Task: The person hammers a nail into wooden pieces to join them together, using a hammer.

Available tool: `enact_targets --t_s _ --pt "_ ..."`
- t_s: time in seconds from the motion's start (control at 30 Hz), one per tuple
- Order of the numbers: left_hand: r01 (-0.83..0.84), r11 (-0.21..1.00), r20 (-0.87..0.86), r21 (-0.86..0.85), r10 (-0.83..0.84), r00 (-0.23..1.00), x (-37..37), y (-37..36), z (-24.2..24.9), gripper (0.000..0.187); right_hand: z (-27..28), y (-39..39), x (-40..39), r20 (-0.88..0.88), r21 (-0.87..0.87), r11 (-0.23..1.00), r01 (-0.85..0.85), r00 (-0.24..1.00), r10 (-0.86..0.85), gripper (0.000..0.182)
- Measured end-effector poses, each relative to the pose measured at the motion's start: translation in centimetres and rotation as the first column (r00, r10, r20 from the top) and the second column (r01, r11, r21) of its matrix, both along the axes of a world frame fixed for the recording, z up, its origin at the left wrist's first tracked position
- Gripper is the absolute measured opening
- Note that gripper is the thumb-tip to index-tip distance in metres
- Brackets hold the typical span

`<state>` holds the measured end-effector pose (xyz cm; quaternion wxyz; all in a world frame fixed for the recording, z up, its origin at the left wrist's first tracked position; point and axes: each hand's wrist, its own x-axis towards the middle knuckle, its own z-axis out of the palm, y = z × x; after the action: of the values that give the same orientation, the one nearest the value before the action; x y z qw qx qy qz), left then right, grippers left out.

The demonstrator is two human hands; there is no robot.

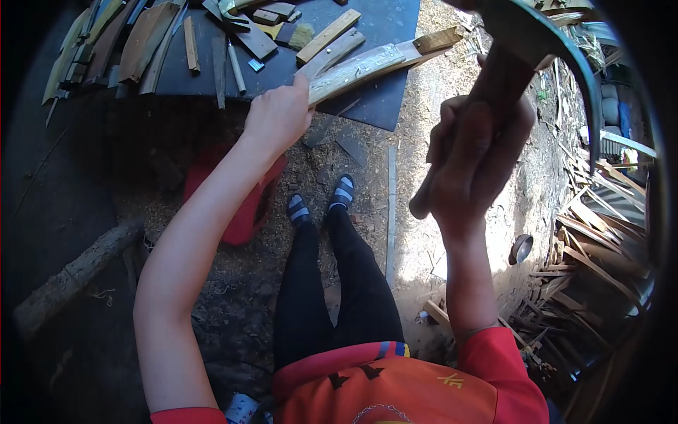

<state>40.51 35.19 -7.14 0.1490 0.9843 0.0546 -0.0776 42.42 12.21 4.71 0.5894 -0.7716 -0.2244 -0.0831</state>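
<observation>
My left hand (277, 119) is closed on the near end of a pale wooden strip (360, 72), which rests at a slant across the edge of a dark table. A second, shorter piece of wood (337, 54) lies against it by my fingers. Raised close to the camera, my right hand (474, 155) is wrapped round the wooden handle of a hammer (519, 35). The hammer's long curved metal claw points down at the right, and its other end is cut off by the top of the view.
On the dark table (385, 106) lie wood offcuts (328, 35), a thin white stick (235, 67) and stacked boards (145, 42). A red plastic stool (244, 219) stands below. Split wood (600, 240) is heaped at right, and a log (78, 275) lies at left.
</observation>
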Motion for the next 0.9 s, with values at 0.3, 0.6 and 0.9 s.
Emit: enact_targets --t_s 0.3,0.6,0.9 --pt "-0.009 1.000 -0.014 -0.023 0.008 1.000 0.1 -0.1 0.3 0.033 0.1 0.7 -0.3 -0.078 -0.282 0.959 0.033 0.995 -0.058 0.041" --pt "0.004 0.999 -0.027 -0.035 -0.005 1.000 -0.1 0.2 0.5 0.033 -4.2 0.1 0.7 -0.285 -0.650 0.728 -0.216 0.958 0.030 0.034" --pt "0.020 0.999 -0.033 -0.036 -0.021 0.999 0.1 0.1 0.3 0.032 -7.4 -0.6 1.8 -0.086 -0.698 0.704 -0.136 0.991 0.106 0.026"
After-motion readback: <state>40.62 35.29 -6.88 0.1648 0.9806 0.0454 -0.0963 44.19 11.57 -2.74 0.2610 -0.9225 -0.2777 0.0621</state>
